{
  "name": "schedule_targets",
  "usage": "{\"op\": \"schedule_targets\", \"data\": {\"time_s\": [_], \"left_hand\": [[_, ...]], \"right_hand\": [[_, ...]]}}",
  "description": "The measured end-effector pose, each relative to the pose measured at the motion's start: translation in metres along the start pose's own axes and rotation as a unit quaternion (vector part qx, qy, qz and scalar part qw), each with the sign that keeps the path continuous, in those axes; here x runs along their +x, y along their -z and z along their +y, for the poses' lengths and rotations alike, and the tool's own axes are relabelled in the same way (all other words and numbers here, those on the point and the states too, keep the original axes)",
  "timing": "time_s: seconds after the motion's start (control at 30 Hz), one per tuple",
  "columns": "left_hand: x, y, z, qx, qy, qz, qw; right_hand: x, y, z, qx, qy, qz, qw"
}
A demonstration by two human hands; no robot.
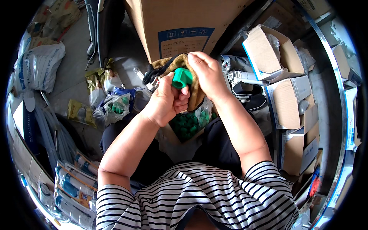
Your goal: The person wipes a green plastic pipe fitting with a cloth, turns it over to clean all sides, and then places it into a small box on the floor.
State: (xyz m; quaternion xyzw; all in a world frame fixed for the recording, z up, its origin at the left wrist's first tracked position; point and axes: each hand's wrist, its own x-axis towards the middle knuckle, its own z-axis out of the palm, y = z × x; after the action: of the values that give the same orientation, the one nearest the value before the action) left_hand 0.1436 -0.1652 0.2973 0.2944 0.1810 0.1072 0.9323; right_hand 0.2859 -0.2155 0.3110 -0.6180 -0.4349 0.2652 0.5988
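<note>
A green plastic pipe elbow [182,77] is held in my left hand [165,102], its round open end facing me. My right hand [208,76] grips a brown cloth [196,96] with a dark trim, which wraps behind and beside the elbow. The cloth touches the fitting's right side. A dark twisted cord [149,75] hangs off the cloth's left end. Below my hands, between my knees, many green pipe fittings [185,128] lie in a box, partly covered by a clear plastic bag [204,110].
A large cardboard carton [184,26] stands ahead. At right are open cardboard boxes [284,103] and dark shoes [250,96]. To the left lie a bag of green fittings [116,106], a white sack [40,67], pale tubes [50,129] and packaged blue-and-white goods [76,184].
</note>
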Motion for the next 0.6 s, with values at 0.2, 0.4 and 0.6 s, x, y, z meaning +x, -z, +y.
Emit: {"op": "schedule_targets", "data": {"time_s": [0.2, 0.4, 0.6], "left_hand": [[-0.002, 0.008, 0.011, -0.040, -0.024, -0.039, 0.998], [-0.004, 0.006, 0.007, 0.152, -0.030, 0.025, 0.988], [0.000, 0.016, 0.006, 0.323, -0.347, 0.115, 0.873]], "right_hand": [[-0.002, 0.005, 0.004, 0.220, -0.012, -0.001, 0.975], [-0.015, -0.006, -0.002, 0.060, 0.036, -0.038, 0.997], [-0.008, -0.001, 0.006, 0.171, -0.046, 0.032, 0.984]]}}
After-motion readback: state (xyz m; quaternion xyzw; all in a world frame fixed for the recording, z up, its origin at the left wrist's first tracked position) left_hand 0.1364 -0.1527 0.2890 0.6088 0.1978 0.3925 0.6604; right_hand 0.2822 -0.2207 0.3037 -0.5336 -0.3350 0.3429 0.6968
